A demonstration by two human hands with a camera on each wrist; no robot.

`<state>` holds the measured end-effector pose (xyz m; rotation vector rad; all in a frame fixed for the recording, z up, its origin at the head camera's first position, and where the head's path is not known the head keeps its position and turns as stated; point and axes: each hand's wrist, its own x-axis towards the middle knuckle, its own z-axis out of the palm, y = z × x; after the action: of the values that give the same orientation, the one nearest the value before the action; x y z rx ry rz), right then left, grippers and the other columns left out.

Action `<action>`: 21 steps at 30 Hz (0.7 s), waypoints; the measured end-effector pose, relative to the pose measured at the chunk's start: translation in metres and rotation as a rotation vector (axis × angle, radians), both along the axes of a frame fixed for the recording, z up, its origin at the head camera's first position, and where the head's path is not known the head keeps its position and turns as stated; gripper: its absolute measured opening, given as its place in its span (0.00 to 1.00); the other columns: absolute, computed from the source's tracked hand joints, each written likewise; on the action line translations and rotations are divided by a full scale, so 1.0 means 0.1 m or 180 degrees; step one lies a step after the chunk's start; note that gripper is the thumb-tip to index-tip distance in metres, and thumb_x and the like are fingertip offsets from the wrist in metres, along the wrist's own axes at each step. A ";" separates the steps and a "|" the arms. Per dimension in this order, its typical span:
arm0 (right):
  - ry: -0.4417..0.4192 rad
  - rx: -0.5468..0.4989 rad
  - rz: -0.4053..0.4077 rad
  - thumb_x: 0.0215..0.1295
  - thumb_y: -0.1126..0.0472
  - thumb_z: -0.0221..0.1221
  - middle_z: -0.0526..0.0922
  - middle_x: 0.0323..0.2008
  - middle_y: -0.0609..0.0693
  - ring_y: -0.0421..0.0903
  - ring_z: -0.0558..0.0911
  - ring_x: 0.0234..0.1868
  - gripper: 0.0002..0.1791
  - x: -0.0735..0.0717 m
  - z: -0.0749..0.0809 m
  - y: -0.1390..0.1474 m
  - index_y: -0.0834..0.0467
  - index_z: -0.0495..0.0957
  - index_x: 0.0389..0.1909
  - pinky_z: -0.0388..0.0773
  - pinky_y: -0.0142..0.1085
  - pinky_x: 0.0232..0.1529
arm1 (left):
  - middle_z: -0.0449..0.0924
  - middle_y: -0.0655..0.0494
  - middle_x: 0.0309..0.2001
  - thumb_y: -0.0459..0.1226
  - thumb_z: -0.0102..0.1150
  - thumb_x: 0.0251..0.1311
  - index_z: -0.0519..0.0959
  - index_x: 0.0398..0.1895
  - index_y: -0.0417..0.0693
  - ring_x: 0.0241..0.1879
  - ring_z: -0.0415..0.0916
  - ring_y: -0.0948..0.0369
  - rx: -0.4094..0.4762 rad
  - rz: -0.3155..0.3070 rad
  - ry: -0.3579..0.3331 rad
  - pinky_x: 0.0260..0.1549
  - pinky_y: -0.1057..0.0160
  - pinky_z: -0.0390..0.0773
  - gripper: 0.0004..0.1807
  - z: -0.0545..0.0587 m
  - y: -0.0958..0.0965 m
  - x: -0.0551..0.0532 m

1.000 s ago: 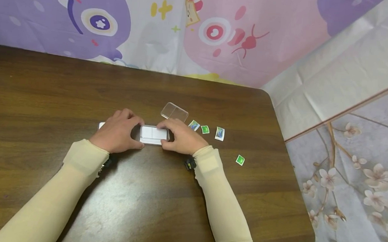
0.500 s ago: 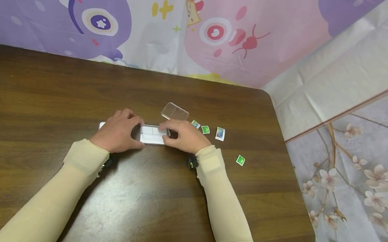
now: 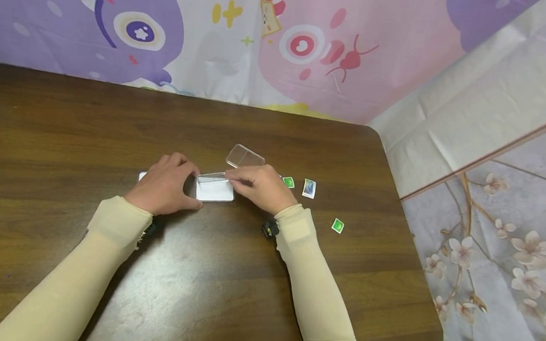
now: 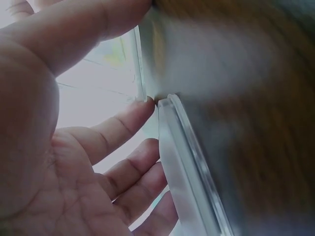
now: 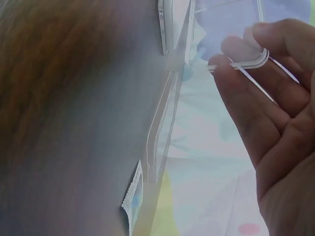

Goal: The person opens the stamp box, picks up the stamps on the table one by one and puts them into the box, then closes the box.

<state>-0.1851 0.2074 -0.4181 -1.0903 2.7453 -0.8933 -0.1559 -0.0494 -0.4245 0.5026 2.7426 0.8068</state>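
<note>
My right hand [image 3: 264, 189] pinches one corner of a clear plastic lid [image 3: 212, 177]; the right wrist view shows the lid's rounded corner [image 5: 251, 64] between thumb and fingers. The lid stands tilted along the far side of a shallow white box [image 3: 215, 191]. My left hand [image 3: 161, 183] holds that box at its left end, index finger at the far corner and thumb at the near one. Another white-edged piece [image 3: 142, 175] peeks out behind the left hand, mostly hidden. In the left wrist view, a clear-edged case [image 4: 189, 162] lies by the other fingers.
A second clear lid [image 3: 243, 155] lies just beyond the right hand. To the right are small postage stamps: a green one [image 3: 289, 182], a blue picture one [image 3: 309, 188] and another green one [image 3: 338, 225]. A printed curtain [image 3: 222, 73] hangs behind the brown table [image 3: 93, 123].
My right hand has gone from spread across the box's right end to pinching the lid and tilting its near side up. The left hand stays in place.
</note>
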 end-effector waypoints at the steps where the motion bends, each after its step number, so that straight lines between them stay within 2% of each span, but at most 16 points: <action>1: 0.0037 -0.0013 -0.0030 0.71 0.63 0.65 0.88 0.53 0.48 0.43 0.87 0.54 0.12 0.00 0.00 0.00 0.56 0.88 0.53 0.78 0.29 0.56 | 0.68 0.37 0.64 0.49 0.78 0.50 0.77 0.61 0.41 0.60 0.64 0.40 0.0005 0.0005 -0.0005 0.57 0.37 0.67 0.37 0.00 0.00 0.00; 10: 0.0363 -0.0116 -0.0241 0.72 0.61 0.65 0.89 0.52 0.48 0.45 0.87 0.54 0.13 -0.01 0.01 0.01 0.56 0.87 0.54 0.79 0.31 0.57 | 0.70 0.37 0.62 0.48 0.79 0.48 0.78 0.61 0.41 0.60 0.65 0.40 0.0051 0.0007 0.0050 0.57 0.38 0.68 0.37 -0.01 0.00 0.00; 21: 0.0663 -0.0145 -0.0422 0.72 0.62 0.65 0.89 0.51 0.50 0.46 0.87 0.54 0.13 -0.03 0.00 0.02 0.57 0.88 0.53 0.79 0.33 0.58 | 0.68 0.35 0.64 0.50 0.78 0.51 0.76 0.63 0.40 0.63 0.64 0.38 -0.0020 -0.0033 0.0024 0.62 0.34 0.65 0.39 0.00 -0.02 0.00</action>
<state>-0.1883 0.2089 -0.4180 -1.0766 3.0123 -0.9098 -0.1560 -0.0512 -0.4245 0.5192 2.7463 0.7952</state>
